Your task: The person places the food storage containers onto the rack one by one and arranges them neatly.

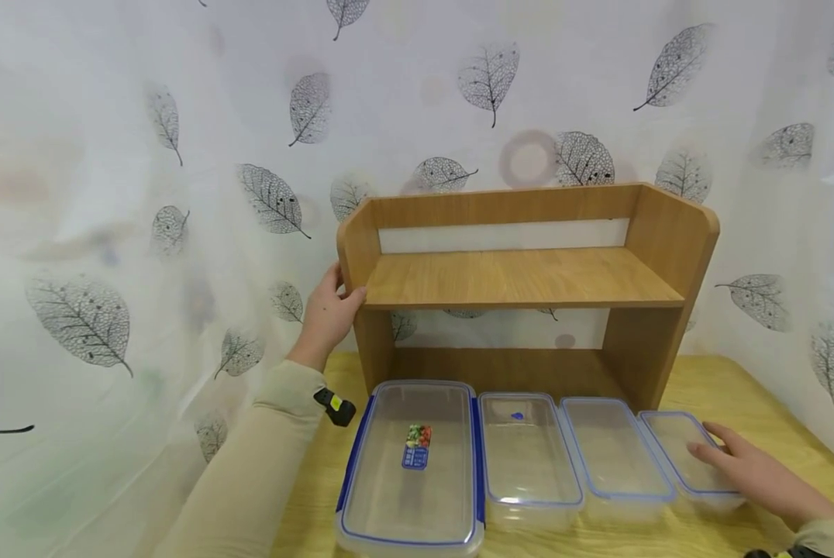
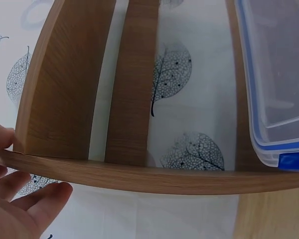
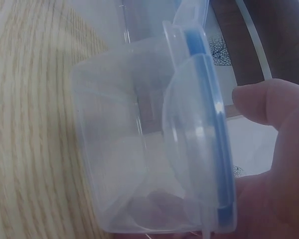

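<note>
A wooden desktop shelf (image 1: pixel 529 277) stands at the back of the table. My left hand (image 1: pixel 330 314) grips its left side panel (image 2: pixel 154 180), thumb on the front edge and fingers behind. Four clear plastic containers stand in a row before it: a large one (image 1: pixel 408 480) with dark blue side clips, two narrower ones (image 1: pixel 532 457) (image 1: pixel 615 453), and the rightmost container (image 1: pixel 685 446). My right hand (image 1: pixel 755 473) rests at the right of that last container, fingers along its side (image 3: pixel 159 209), thumb over the lid with a gap.
The table (image 1: pixel 731 395) has a yellow wood-grain top. Behind and beside it hangs a pale curtain (image 1: pixel 417 93) with a leaf print. The large container stands close against the shelf's lower board (image 1: pixel 501 368).
</note>
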Available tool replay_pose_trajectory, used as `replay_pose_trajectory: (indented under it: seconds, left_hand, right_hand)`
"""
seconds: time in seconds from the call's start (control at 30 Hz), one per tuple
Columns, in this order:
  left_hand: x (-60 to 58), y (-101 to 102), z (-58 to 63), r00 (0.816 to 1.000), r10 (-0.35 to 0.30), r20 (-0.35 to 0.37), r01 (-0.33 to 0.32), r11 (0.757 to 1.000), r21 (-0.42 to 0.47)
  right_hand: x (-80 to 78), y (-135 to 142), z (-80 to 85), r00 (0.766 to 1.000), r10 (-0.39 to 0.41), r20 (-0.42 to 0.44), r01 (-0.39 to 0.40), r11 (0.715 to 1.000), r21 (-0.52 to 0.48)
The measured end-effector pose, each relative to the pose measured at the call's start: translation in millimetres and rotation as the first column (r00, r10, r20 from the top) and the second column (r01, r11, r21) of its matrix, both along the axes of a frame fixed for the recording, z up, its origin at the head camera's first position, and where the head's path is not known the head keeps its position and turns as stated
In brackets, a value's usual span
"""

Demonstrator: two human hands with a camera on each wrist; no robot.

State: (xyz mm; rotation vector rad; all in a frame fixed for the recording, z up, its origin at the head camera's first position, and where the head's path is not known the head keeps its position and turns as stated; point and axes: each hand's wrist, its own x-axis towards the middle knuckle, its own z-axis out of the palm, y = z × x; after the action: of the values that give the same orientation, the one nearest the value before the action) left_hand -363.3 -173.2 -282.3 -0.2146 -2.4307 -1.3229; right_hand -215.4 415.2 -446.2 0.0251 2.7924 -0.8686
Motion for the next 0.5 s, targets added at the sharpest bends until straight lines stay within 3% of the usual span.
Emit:
replay_pose_trajectory:
  seconds: [0.23,0.5]
  left_hand:
    - [0.7,2.7,-0.3,1.000,0.012,-0.026,-0.012,1.000,-0.003]
    - [4.0,1.6,-3.8,0.998,0.021,-0.055,-0.022,0.999,-0.027]
  right_hand:
    - [0.8,2.7,-3.8,1.000,-0.001,-0.018,0.001,1.000,0.003]
    - [4.0,4.1,-7.1,0.998,-0.059,0.038,0.059,0.998,0.003]
